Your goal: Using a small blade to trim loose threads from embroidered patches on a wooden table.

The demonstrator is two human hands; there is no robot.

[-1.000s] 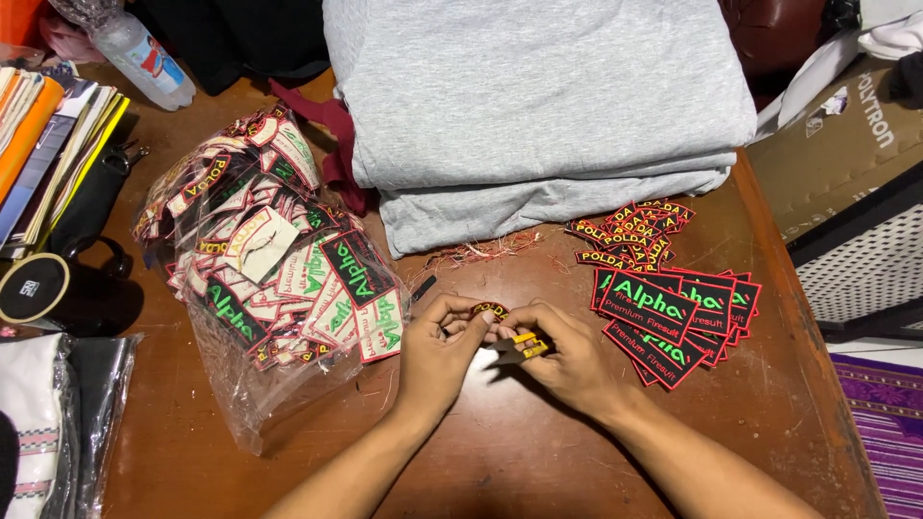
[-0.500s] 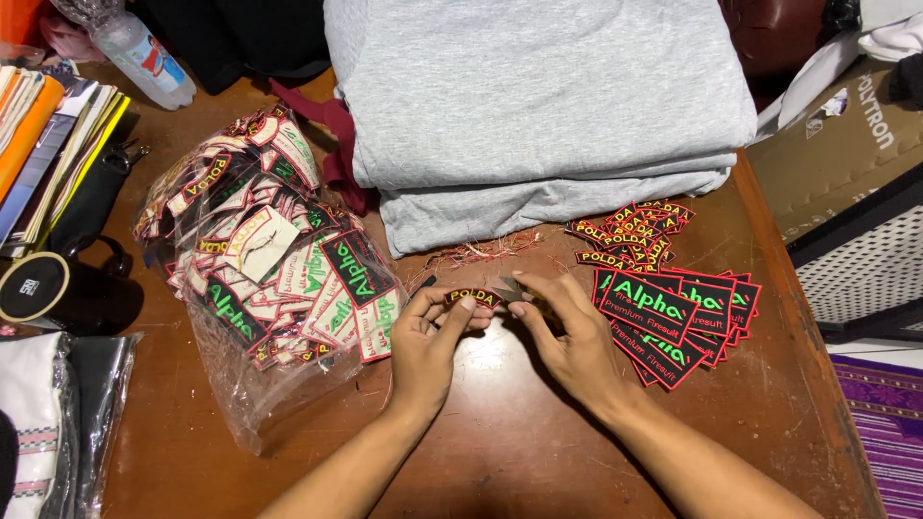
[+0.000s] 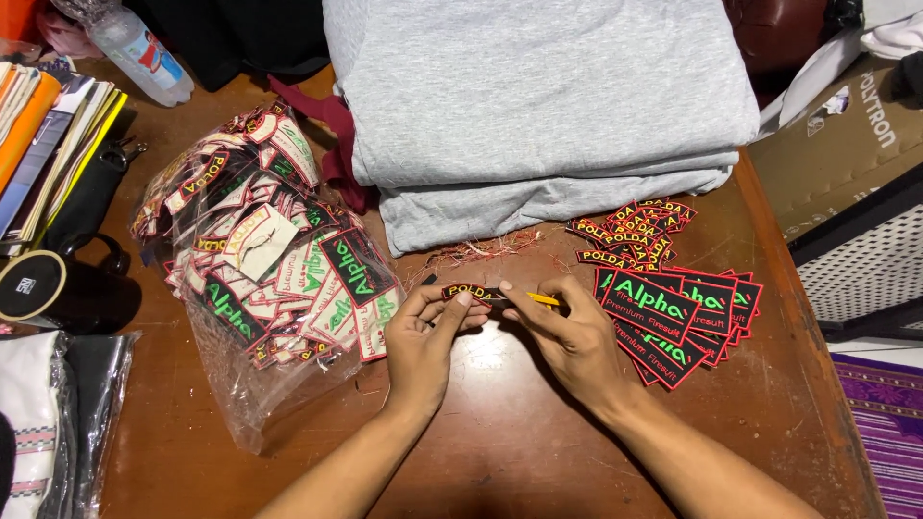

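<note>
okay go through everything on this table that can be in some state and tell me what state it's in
small patch: pinched in left hand
yellow tool: gripped in right hand
plastic bag: open, full of patches
grey cloth: folded, stacked
large patches: fanned pile
bottle: lying down

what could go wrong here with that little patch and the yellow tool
The yellow-handled tool in the right hand works close to the left hand fingers pinching the small black embroidered patch; a slip might nick them. Loose red thread scraps could cling to the folded grey fabric stack.
</note>
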